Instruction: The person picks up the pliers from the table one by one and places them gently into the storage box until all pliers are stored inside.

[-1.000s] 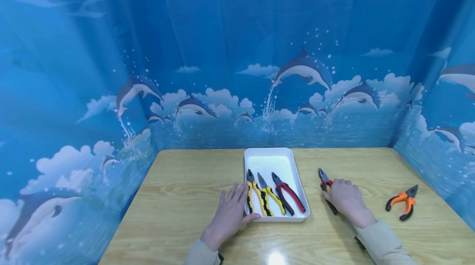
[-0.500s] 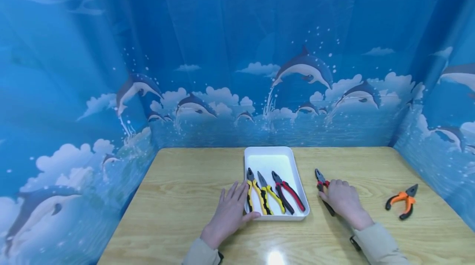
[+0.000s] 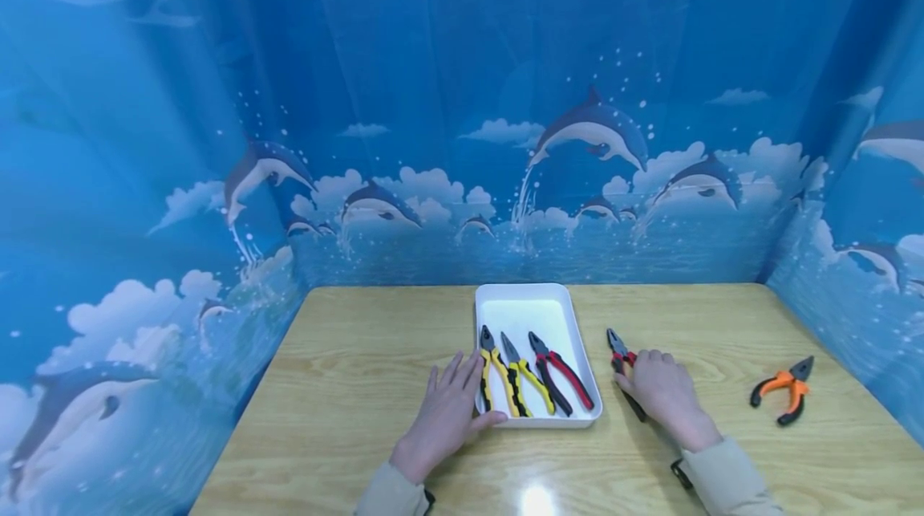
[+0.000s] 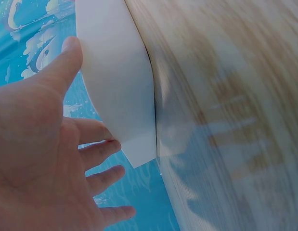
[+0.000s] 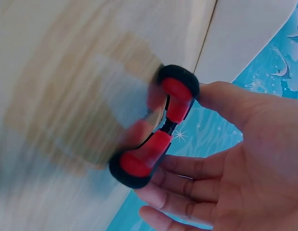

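Note:
My right hand (image 3: 662, 389) holds a pair of combination pliers (image 3: 619, 346) with red and black handles, just right of the white tray (image 3: 523, 291). In the right wrist view the handles of these pliers (image 5: 148, 151) sit between the thumb and the fingers, close over the wood. My left hand (image 3: 443, 412) lies at the tray's near left corner, fingers spread and fairly straight, thumb along its front wall. Inside the tray are two yellow-and-black pliers, one set (image 3: 500, 379) beside a long-nosed set (image 3: 532, 388), plus red-and-black pliers (image 3: 566, 379).
Orange-handled pliers (image 3: 788, 392) lie apart on the wooden table (image 3: 361, 339), near its right side. A blue curtain (image 3: 419, 99) printed with dolphins rises behind the table and along both sides.
My right hand has slid the red-and-black pliers a little to the left, toward the tray. The left hand and the tray stay where they were.

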Available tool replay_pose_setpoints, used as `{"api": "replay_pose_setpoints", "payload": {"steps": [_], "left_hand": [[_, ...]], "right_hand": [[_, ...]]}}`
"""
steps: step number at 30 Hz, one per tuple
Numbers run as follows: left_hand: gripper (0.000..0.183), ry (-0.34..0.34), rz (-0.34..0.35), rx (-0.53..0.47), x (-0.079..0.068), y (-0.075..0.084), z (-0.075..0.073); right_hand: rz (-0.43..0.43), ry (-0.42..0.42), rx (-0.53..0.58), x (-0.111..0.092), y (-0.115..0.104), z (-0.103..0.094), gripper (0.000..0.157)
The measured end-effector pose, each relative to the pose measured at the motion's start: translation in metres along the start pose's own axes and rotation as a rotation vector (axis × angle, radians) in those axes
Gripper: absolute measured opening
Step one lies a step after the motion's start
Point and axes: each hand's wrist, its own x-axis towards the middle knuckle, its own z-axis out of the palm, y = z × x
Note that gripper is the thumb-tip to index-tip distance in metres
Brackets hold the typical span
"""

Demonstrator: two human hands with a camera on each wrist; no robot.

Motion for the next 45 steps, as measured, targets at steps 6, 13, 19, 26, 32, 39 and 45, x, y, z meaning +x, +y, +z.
{"api": "replay_pose_setpoints", "payload": {"steps": [6, 13, 19, 26, 32, 39, 45], "left_hand": [[0.093, -0.005, 0.000, -0.002, 0.0001, -0.0005, -0.0008], [0.093, 0.001, 0.005, 0.005, 0.0005, -0.0014, 0.0004], [0.094, 0.000, 0.001, 0.003, 0.0015, -0.0016, 0.0010], [0.094, -0.007, -0.004, 0.003, 0.0019, -0.0017, 0.0016], [0.094, -0.006, -0.002, 0.007, 0.0009, -0.0015, 0.0017], [0.094, -0.010, -0.004, 0.000, 0.0024, -0.0018, 0.0019], [0.093, -0.012, -0.006, -0.005, 0.0016, -0.0009, 0.0015]], "right_hand": [[0.022, -0.005, -0.009, -0.0014, -0.0040, 0.0006, 0.060], [0.076, -0.066, -0.020, -0.0007, -0.0090, -0.0011, 0.073], [0.088, -0.083, -0.029, 0.0011, -0.0101, -0.0028, 0.069], [0.074, -0.094, -0.006, 0.0017, -0.0065, -0.0010, 0.063], [0.094, -0.129, 0.044, 0.0018, -0.0046, -0.0029, 0.057], [0.099, -0.086, 0.071, 0.0016, -0.0042, -0.0056, 0.057], [0.097, -0.007, 0.061, 0.0015, -0.0042, -0.0057, 0.057]]}}
